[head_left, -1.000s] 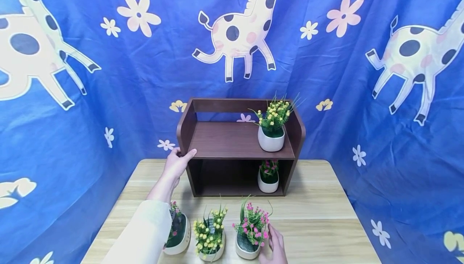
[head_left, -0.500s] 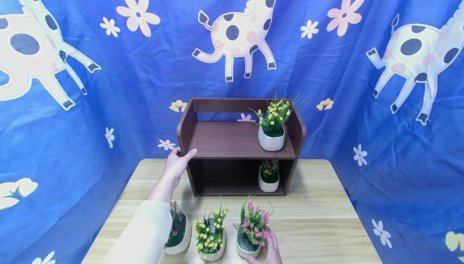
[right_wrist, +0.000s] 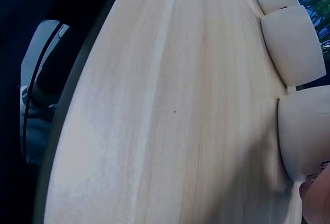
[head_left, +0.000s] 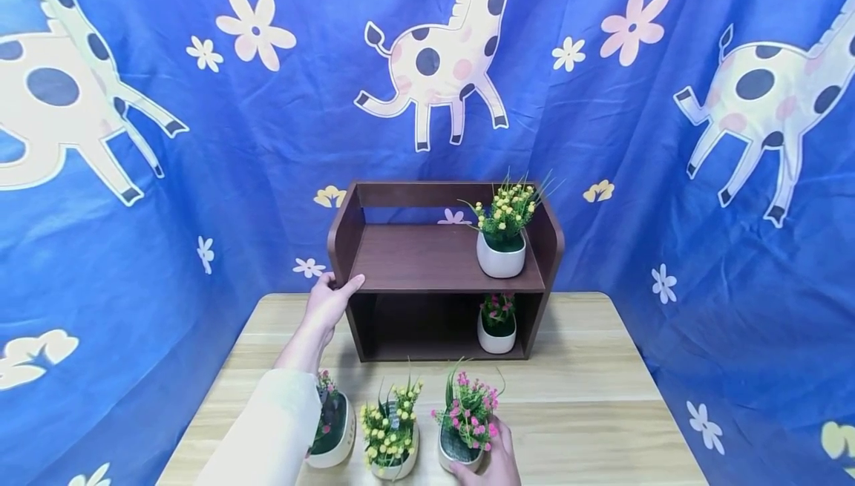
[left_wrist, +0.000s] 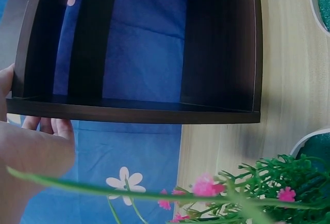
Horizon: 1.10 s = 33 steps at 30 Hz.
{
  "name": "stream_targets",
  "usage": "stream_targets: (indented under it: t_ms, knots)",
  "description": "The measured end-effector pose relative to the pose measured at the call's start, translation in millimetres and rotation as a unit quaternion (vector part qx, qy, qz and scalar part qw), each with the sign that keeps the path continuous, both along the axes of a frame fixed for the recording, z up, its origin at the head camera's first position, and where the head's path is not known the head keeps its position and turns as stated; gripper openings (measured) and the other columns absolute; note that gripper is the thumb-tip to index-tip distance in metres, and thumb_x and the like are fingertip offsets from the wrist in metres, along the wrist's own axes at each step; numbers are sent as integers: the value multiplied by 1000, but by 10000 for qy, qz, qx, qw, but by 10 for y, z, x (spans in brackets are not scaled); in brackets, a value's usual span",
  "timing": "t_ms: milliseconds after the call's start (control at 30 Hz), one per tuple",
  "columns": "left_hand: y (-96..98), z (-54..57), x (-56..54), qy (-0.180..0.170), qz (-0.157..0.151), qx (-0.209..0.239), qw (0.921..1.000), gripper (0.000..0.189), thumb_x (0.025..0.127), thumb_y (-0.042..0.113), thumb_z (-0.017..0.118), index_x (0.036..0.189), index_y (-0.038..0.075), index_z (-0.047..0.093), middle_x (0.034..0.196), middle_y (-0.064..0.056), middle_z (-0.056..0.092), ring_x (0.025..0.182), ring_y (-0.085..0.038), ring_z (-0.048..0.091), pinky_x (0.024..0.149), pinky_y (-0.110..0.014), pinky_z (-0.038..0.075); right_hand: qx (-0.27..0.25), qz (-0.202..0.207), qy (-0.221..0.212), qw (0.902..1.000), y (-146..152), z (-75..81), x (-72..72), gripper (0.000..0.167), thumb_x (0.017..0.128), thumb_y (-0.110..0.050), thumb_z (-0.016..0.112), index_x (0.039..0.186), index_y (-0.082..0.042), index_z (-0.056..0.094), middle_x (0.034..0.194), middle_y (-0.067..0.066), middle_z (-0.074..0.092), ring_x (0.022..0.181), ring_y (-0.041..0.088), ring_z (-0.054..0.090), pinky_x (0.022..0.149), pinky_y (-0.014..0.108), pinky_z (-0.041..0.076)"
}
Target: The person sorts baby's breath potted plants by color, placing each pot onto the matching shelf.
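Observation:
My left hand [head_left: 327, 308] grips the left side of a dark brown two-tier shelf [head_left: 414, 256], its thumb on the upper board. In the left wrist view the fingers of my left hand [left_wrist: 38, 149] reach behind the side panel [left_wrist: 154, 115]. At the front of the table, my right hand [head_left: 496, 460] holds a white pot of pink flowers [head_left: 470, 412], thumb on the near side and fingers along the right side. In the right wrist view, the tip of a digit [right_wrist: 318, 198] touches that white pot [right_wrist: 307, 131] low down; most of the hand is out of frame.
A yellow-flowered pot [head_left: 394, 464] and another pink-flowered pot [head_left: 341, 445], partly behind my left sleeve [head_left: 267, 427], stand left of the held one. A yellow-flowered pot [head_left: 501, 257] sits on the upper tier, a pink-flowered pot [head_left: 496, 339] below it. Blue curtain [head_left: 280, 137] surrounds the table [head_left: 581, 397].
My right hand has moved in from the right side of the front pink-flowered pot and now has its thumb and fingers around it. My left hand keeps its place on the shelf.

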State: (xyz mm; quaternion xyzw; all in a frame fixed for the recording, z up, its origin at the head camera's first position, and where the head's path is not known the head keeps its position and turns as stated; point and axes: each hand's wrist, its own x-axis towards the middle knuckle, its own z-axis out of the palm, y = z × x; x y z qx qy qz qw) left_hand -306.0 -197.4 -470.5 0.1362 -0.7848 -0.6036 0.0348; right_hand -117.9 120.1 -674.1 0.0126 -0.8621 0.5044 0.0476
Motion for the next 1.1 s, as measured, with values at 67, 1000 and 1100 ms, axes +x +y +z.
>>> stream_targets:
  t_ms: [67,1000,1100]
  knots:
    - [1,-3,-7,4,23,25,10000,68,102,42,74,147,-1,45,148,-22,53,139,-33,49,127,-49,36,105,-110,18,9999,-17,-5,-7,105,67,-34,102,151,7,54,154,33,46,134,52,58,111,72,49]
    - [20,-5,-17,61,79,112,9999,66,102,40,75,145,-1,47,147,-22,54,138,-32,49,126,-49,36,1179,-10,857,9893,-2,-182,-51,98,73,-45,97,143,11,58,147,33,58,127,49,65,103,60,60]
    - [21,-8,-18,61,66,120,9999,66,102,41,74,146,-1,47,148,-21,54,139,-32,49,127,-49,35,1301,48,903,9874,13,-176,-43,96,74,-47,96,142,11,59,145,34,60,126,50,65,100,59,61]
